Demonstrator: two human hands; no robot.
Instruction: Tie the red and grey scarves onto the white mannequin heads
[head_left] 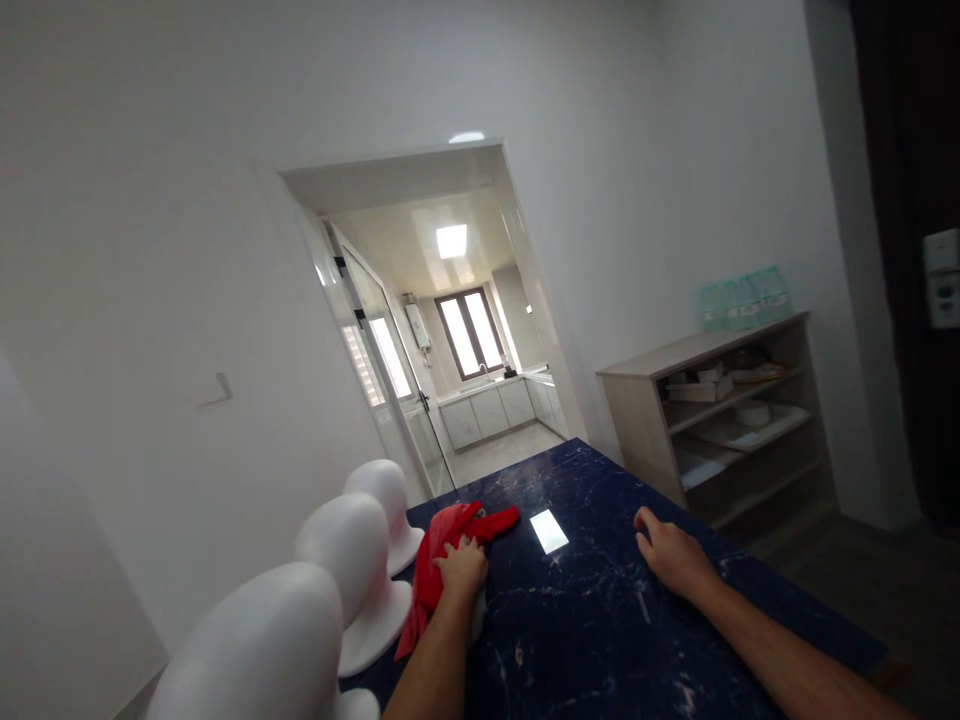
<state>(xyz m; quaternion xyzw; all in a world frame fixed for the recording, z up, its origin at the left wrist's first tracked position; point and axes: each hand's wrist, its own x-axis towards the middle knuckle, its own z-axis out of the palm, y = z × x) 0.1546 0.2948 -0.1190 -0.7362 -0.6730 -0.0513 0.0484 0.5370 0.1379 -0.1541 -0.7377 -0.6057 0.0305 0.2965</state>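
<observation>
While well apart across blue tabletop (570,620), left fingers (451,553) on red cloth (427,578) (grip unclear), right fingers (647,520) half-curled near right edge (637,487).

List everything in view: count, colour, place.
table: one, blue, foreground
cloth: one, red, on table
rounded stands: three, white, table's left
rectangle: one, white, tabletop, perhaps reflection
shelf: one, beige, right
bottles: several, pale green, atop shelf
items: several, mixed, in shelf
door: one, glass, beyond table
window: one, dark frame, far room
cabinets: several, white, far room
light: one, white, far ceiling
wall box: one, white, far room
left hand: one, bare, on cloth
right hand: one, bare, table's right
</observation>
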